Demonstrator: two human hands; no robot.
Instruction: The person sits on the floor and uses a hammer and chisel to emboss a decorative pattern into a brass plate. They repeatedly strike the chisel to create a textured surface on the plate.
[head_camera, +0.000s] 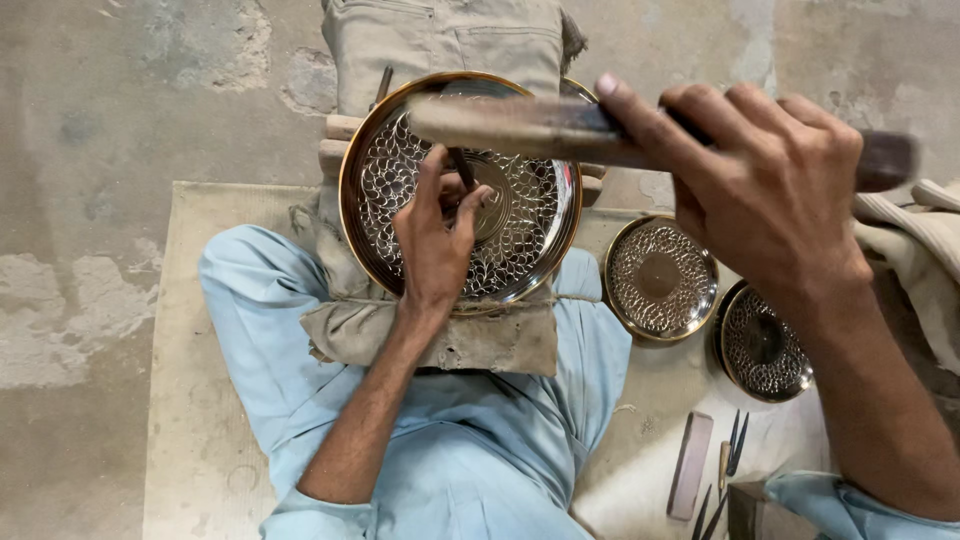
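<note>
Pinching a thin chisel (463, 168) upright, left hand (435, 240) rests on large engraved brass plate (530, 235), plate on cloth-wrapped block (480, 345) across lap, right hand (770, 190) fisted around raised hammer (520, 125), two smaller engraved plates (658, 278) on mat's right side, spare tools (692, 465) near bottom edge.

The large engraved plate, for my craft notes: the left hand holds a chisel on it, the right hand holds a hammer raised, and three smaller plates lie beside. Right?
Not quite: the head view shows two smaller plates, not three. The large engraved plate, left hand, chisel, right hand and hammer are as stated.
</note>
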